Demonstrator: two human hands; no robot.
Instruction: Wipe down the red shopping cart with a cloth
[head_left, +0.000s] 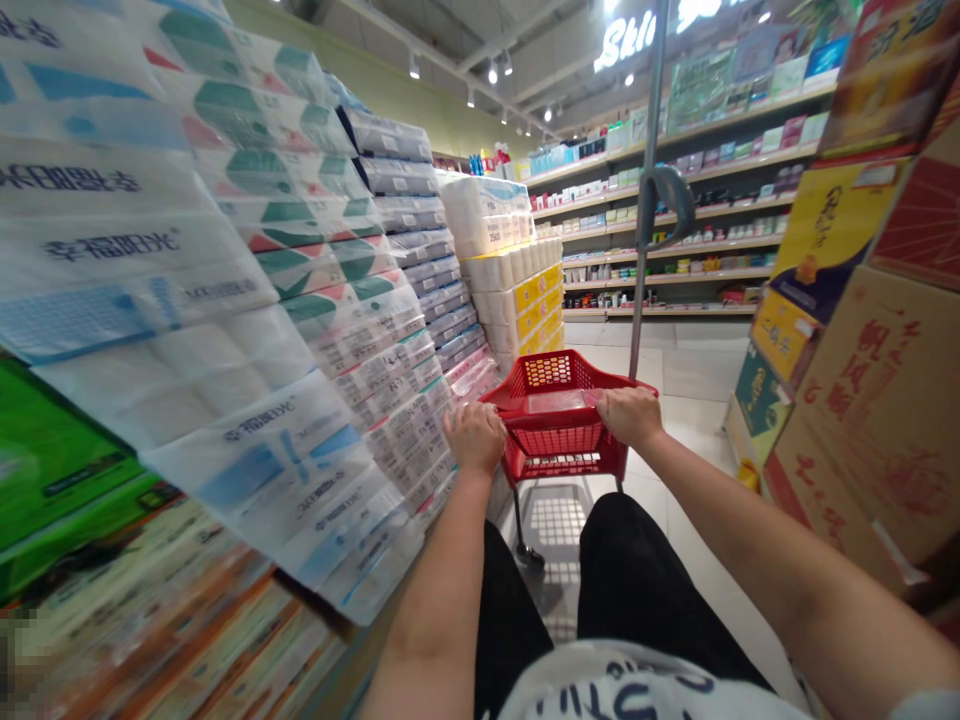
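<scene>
A red shopping cart (566,440) with a mesh basket stands in front of me, its handle toward my body. My left hand (477,436) is closed round the left end of the handle, close beside the stacked packs. The handle's right end is in the grip of my right hand (630,414). A metal pole (643,270) with a grey hooked piece rises at the cart's right side. No goods can be made out in the part of the basket that shows.
Tall stacks of wrapped tissue packs (292,200) line the left side, with white rolls (517,290) farther on. Cardboard cartons (885,400) are piled on the right. Shelves of small boxes (675,210) cross the back, beyond the tiled floor (690,420).
</scene>
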